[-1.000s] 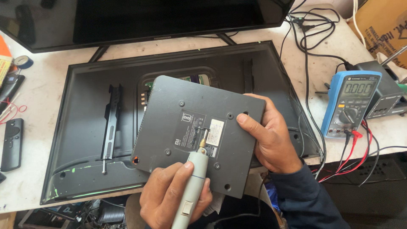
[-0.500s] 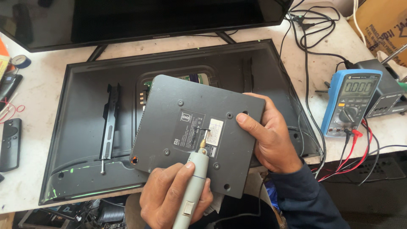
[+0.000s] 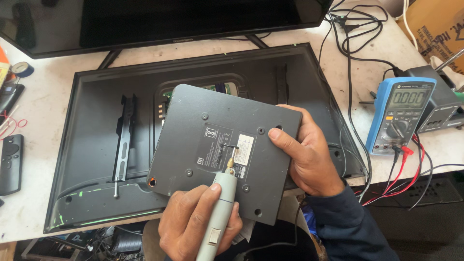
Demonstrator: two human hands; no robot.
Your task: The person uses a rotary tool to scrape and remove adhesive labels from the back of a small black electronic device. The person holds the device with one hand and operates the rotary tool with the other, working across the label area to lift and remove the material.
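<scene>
1. we see the bench mostly taken up by the tv back [image 3: 96, 159], lying flat; its bare left half gives room above it, broken only by the upright bracket [image 3: 124, 140].
2. the grey box [image 3: 222, 150] fills the centre, with the left hand [image 3: 198, 224] and its driver [image 3: 220, 212] at its near edge, and the right hand [image 3: 309, 154] closing off its right edge.
3. the standing screen [image 3: 159, 19] walls off the far side.
4. on the right, the meter [image 3: 398, 113], its red and black leads [image 3: 406, 164] and the cables [image 3: 353, 43] clutter the way.
5. on the left, a strip of bare bench [image 3: 43, 96] is open between the remote [image 3: 10, 162] and the tv back.
</scene>
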